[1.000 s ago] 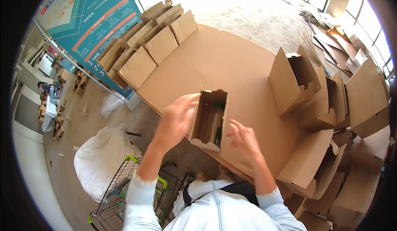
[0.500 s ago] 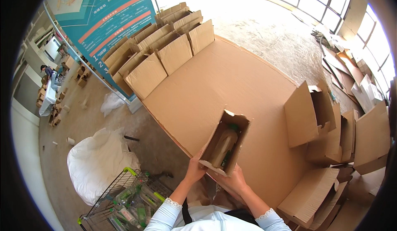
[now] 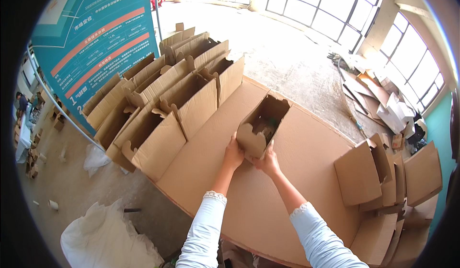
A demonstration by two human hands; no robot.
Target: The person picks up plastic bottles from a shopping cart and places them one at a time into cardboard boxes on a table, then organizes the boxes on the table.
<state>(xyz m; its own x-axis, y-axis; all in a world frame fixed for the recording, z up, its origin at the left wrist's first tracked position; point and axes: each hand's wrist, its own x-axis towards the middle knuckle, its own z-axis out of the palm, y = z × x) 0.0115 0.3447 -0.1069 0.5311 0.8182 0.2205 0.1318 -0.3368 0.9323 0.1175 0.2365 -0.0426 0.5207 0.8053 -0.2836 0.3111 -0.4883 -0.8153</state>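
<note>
head view: a narrow open cardboard box (image 3: 251,139) is between the hands, by the middle of the far edge of the cardboard-covered worktop (image 3: 292,181); whether its base touches the surface i cannot tell. the left hand (image 3: 234,154) has its fingers curled in against the near left of the box, and the right hand (image 3: 267,162) closes on the near right corner, thumb up along the side. neither is spread; both have hold of the box, seemingly low and from opposite sides so it keeps level with its mouth up. that would suit the clear and green thing (image 3: 271,122) inside, likely a bottle, though its shape is partly hidden.

at the worktop's left end, rows of open boxes (image 3: 199,107) stand upright and close together, probably to save room and brace one another. by the right end, larger open boxes (image 3: 357,179) sit bunched, which leaves bare worktop between the two groups.
</note>
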